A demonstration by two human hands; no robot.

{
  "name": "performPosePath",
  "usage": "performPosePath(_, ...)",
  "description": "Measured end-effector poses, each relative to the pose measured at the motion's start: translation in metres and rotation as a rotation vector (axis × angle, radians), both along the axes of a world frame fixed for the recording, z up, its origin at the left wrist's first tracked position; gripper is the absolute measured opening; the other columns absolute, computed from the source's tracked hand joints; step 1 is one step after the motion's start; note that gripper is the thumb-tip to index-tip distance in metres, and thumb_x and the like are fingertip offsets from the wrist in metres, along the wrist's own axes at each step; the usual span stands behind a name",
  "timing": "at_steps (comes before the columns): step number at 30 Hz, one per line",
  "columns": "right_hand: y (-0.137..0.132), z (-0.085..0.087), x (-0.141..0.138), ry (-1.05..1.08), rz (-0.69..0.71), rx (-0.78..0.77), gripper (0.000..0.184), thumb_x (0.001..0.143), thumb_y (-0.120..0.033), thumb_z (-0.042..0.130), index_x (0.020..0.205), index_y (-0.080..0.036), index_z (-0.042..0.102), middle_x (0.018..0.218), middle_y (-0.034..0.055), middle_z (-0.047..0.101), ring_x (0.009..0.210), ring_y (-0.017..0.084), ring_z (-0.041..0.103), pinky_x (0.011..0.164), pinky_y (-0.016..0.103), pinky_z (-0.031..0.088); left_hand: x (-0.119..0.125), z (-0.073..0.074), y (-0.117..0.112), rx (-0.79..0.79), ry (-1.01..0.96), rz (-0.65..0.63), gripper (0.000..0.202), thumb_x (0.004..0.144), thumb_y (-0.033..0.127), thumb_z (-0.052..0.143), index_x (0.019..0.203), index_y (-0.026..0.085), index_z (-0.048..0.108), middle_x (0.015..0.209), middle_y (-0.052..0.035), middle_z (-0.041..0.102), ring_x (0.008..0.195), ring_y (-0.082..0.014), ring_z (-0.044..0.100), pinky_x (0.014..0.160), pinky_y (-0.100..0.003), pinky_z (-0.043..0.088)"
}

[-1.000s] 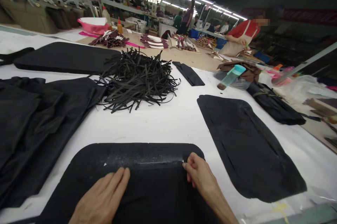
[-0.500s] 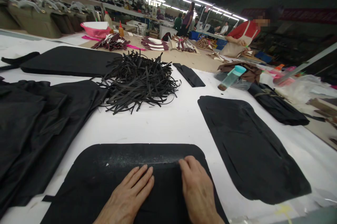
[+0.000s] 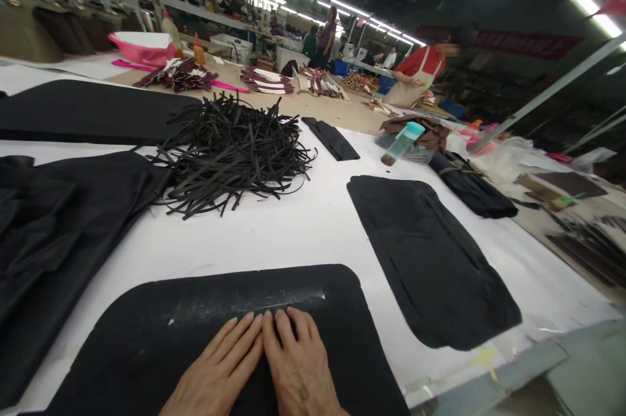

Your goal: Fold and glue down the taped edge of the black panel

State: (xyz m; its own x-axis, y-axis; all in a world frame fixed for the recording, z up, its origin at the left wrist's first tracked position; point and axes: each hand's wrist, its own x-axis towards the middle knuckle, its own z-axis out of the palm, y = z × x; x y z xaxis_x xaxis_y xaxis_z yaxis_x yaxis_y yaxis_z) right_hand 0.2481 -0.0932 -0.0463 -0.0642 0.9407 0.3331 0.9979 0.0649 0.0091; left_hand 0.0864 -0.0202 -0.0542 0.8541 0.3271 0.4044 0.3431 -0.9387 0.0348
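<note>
A black panel with rounded corners (image 3: 147,325) lies flat on the white tabletop right in front of me. Whitish smears and small white flecks mark its surface near the far edge. My left hand (image 3: 220,360) rests on the panel with fingers stretched out. Beside it my right hand (image 3: 300,357) also lies on the panel, fingers extended. The fingertips of both hands meet near the panel's middle, just below the smeared strip. Neither hand holds anything. The panel's near edge is out of view.
A heap of thin black strips (image 3: 239,148) lies beyond the panel. Black sheets (image 3: 92,220) are at left, a stack of black panels (image 3: 88,109) behind. More black pieces (image 3: 430,259) lie right, near a bottle with a turquoise lid (image 3: 403,142). A person in an apron (image 3: 415,74) stands farther back.
My right hand has moved left across the panel, from near its right side to beside my left hand. The camera view has turned somewhat to the right.
</note>
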Motion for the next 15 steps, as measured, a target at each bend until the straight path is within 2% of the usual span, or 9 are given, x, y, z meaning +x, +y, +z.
performPosePath(3, -0.003, -0.002, 0.006, -0.016, 0.011, -0.008, 0.037, 0.085, -0.021, 0.053, 0.121, -0.012, 0.051, 0.107, 0.0102, 0.062, 0.100, 0.025, 0.052, 0.085, 0.038, 0.047, -0.007, -0.003, 0.006, 0.046, -0.016, -0.011, 0.077, 0.070, -0.001, 0.036, 0.141, 0.024, 0.022, 0.131, 0.0044, 0.053, 0.119, -0.0124, 0.049, 0.105, -0.023, 0.035)
performPosePath(6, -0.012, 0.001, 0.025, -0.017, -0.007, -0.002, 0.040, 0.082, -0.015, 0.055, 0.122, -0.010, 0.051, 0.107, 0.0107, 0.061, 0.101, 0.024, 0.052, 0.088, 0.035, 0.047, -0.022, -0.013, 0.016, 0.124, 0.002, -0.072, 0.072, 0.071, 0.005, 0.038, 0.140, 0.023, 0.028, 0.132, 0.0050, 0.051, 0.117, -0.0129, 0.051, 0.100, -0.020, 0.039)
performPosePath(11, -0.028, 0.007, 0.058, 0.015, -0.095, 0.026, 0.046, 0.076, -0.001, 0.050, 0.120, -0.012, 0.053, 0.107, 0.0086, 0.062, 0.098, 0.022, 0.055, 0.088, 0.030, 0.048, -0.057, -0.032, 0.026, 0.118, 0.115, -0.034, 0.072, 0.068, 0.011, 0.042, 0.139, 0.021, 0.031, 0.138, 0.0019, 0.044, 0.122, -0.0180, 0.047, 0.098, -0.024, 0.042)
performPosePath(13, -0.031, 0.007, 0.063, 0.024, -0.089, 0.030, 0.048, 0.074, 0.001, 0.046, 0.120, -0.013, 0.053, 0.107, 0.0083, 0.062, 0.099, 0.022, 0.056, 0.088, 0.029, 0.049, -0.066, -0.031, 0.025, 0.093, 0.144, 0.006, 0.074, 0.067, 0.010, 0.042, 0.139, 0.022, 0.029, 0.138, 0.0013, 0.044, 0.122, -0.0180, 0.047, 0.098, -0.024, 0.042)
performPosePath(15, -0.032, 0.008, 0.065, 0.001, -0.080, 0.024, 0.050, 0.073, 0.002, 0.043, 0.119, -0.014, 0.054, 0.106, 0.0083, 0.063, 0.099, 0.023, 0.057, 0.087, 0.030, 0.050, -0.071, -0.021, 0.022, 0.045, 0.126, 0.046, 0.074, 0.068, 0.007, 0.039, 0.140, 0.023, 0.029, 0.137, 0.0018, 0.045, 0.122, -0.0164, 0.047, 0.099, -0.024, 0.041)
